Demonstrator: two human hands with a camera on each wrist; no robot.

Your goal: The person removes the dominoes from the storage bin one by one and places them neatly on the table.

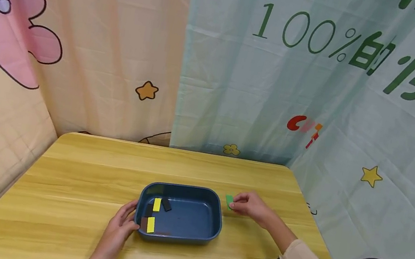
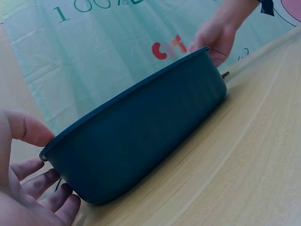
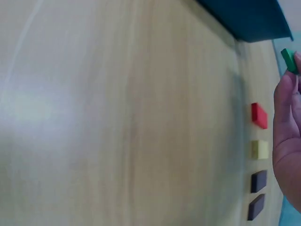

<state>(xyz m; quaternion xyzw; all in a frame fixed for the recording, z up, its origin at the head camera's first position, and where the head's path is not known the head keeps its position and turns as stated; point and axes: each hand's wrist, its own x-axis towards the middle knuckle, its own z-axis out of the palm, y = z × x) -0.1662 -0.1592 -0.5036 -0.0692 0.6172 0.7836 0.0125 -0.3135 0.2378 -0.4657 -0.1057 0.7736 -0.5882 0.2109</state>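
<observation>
The blue bin [image 1: 191,220] stands on the table [image 1: 79,171], long axis running left to right, its left end gripped by the left hand [image 1: 119,227], thumb at the rim and fingers bent against the outer wall. Inside, toward that end, lie two yellow strips [image 1: 157,204] and some dark pieces [image 1: 166,204]. Just beyond the right rim, apart from it, the right hand [image 1: 254,208], the nearer one, pinches a green block [image 1: 228,201] at its fingertips; the bin lies left of this grip. The block seems raised off the table, though the angle leaves that unsure. By the right hand, a red block [image 3: 259,116], a pale block [image 3: 260,149] and two dark blocks [image 3: 258,181] form a row. On the pale green curtain [image 1: 236,83], print reads "100%的" and "快"; no label on bin or blocks is legible.
</observation>
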